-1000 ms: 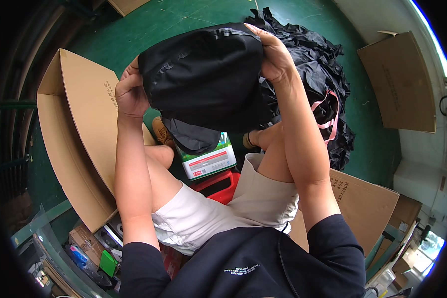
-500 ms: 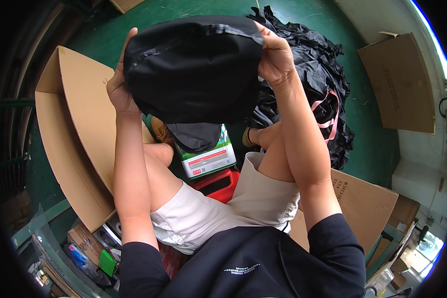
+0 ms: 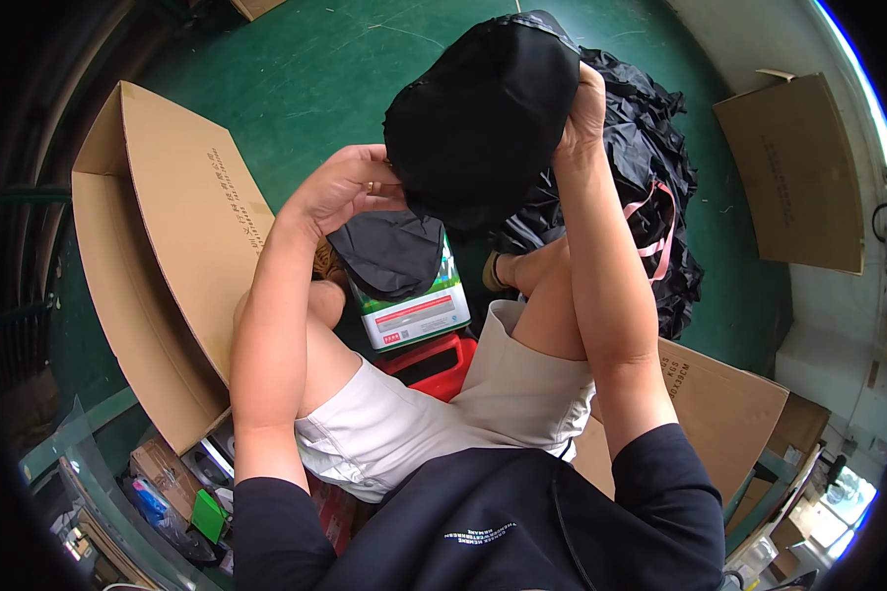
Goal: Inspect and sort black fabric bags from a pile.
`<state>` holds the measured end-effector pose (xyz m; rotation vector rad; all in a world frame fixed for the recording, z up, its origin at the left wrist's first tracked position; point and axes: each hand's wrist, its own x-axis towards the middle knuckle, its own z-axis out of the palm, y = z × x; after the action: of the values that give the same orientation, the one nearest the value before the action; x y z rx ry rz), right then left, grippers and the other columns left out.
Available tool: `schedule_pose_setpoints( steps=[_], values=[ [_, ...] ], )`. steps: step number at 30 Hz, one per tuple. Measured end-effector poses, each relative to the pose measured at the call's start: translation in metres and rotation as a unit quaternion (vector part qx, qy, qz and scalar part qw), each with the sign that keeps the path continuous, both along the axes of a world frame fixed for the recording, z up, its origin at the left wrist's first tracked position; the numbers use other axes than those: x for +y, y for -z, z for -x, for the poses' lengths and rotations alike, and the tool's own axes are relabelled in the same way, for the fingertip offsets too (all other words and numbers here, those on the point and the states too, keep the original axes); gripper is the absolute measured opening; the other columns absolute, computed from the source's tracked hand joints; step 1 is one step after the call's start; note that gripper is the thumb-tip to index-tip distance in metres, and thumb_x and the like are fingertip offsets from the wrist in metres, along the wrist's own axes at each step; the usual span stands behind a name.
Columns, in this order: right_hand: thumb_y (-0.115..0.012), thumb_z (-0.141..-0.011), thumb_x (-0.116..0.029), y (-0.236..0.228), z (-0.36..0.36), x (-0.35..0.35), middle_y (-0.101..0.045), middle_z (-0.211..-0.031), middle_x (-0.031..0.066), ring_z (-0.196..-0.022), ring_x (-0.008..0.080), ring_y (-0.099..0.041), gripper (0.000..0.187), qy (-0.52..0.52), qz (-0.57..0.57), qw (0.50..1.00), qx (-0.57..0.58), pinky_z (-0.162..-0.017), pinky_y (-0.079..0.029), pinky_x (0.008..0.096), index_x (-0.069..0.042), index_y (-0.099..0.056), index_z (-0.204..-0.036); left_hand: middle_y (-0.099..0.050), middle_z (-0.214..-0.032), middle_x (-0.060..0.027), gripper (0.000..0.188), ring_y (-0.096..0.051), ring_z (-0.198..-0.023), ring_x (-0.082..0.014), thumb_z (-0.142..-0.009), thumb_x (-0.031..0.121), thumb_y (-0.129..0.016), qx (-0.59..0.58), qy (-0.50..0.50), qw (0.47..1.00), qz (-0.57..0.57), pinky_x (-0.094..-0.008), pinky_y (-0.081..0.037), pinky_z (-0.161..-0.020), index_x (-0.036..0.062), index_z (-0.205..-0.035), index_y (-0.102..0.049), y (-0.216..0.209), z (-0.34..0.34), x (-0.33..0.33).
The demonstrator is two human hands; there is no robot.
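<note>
A black fabric cover, rounded and with a paler seam strip along its upper right edge, hangs in the air in front of me. My right hand grips its right edge, fingers partly hidden by the cloth. At its lower left edge is my left hand, wearing a ring, with fingertips that go out of sight at the fabric. Below the held piece, a similar black fabric piece lies over the top of a white and green box-shaped tin between my legs.
A large heap of black fabric with a pink strap spreads over the green floor on the right. An open cardboard box stands at left, another carton at far right. Nearer me are a red plastic object and a cardboard panel.
The black fabric cover has turned and shifted right and slightly up. My left hand has come down and right from its left side to the lower left edge; my right hand moved slightly right.
</note>
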<state>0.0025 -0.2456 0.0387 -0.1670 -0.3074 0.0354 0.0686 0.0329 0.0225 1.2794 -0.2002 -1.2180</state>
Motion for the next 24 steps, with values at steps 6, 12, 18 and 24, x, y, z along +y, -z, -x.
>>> schedule_pose_setpoints(
  steps=[6, 12, 18, 24],
  values=[
    [-0.042, -0.092, -0.007, 0.001, -0.001, 0.001, -0.065, -0.112, 0.0264, -0.102, 0.0335, -0.068, 0.034, 0.000, 0.005, 1.000, -0.009, -0.094, -0.055, 0.0458, 0.013, -0.056, -0.116, -0.069, -0.102, -0.0060, 0.023, -0.067, -0.087, -0.0145, -0.090, 0.019, -0.061, -0.026, -0.010, 0.998, -0.053, -0.0315, -0.055, -0.085, 0.0032, -0.106, -0.066, 0.020, 0.006, -0.011],
    [-0.037, -0.092, -0.004, 0.024, -0.005, -0.028, -0.064, -0.114, 0.0268, -0.106, 0.0340, -0.066, 0.033, 0.051, -0.010, 0.998, 0.031, -0.100, -0.051, 0.0456, 0.015, -0.057, -0.110, -0.069, -0.104, -0.0076, 0.024, -0.067, -0.092, -0.0173, -0.097, 0.020, -0.053, -0.005, -0.134, 0.986, 0.095, -0.0352, -0.053, -0.090, 0.0048, -0.111, -0.065, 0.019, -0.024, 0.009],
    [-0.038, -0.095, 0.003, 0.030, -0.015, -0.022, -0.064, -0.112, 0.0269, -0.101, 0.0323, -0.068, 0.026, 0.085, -0.009, 0.992, 0.097, -0.095, -0.056, 0.0369, 0.017, -0.051, -0.112, -0.055, -0.138, -0.0106, 0.050, -0.052, -0.128, -0.0266, -0.099, 0.039, -0.051, 0.130, -0.249, 0.880, 0.384, -0.0447, -0.037, -0.111, 0.0031, -0.135, -0.051, -0.011, -0.038, 0.033],
    [-0.039, -0.099, -0.002, 0.029, -0.020, -0.006, -0.064, -0.112, 0.0259, -0.105, 0.0320, -0.066, 0.026, 0.105, -0.017, 0.983, 0.150, -0.099, -0.054, 0.0375, 0.017, -0.051, -0.113, -0.064, -0.125, -0.0115, 0.033, -0.061, -0.115, -0.0258, -0.097, 0.022, -0.059, -0.008, -0.235, 0.937, 0.257, -0.0438, -0.047, -0.102, 0.0023, -0.124, -0.060, -0.016, -0.007, 0.002]
  ],
)
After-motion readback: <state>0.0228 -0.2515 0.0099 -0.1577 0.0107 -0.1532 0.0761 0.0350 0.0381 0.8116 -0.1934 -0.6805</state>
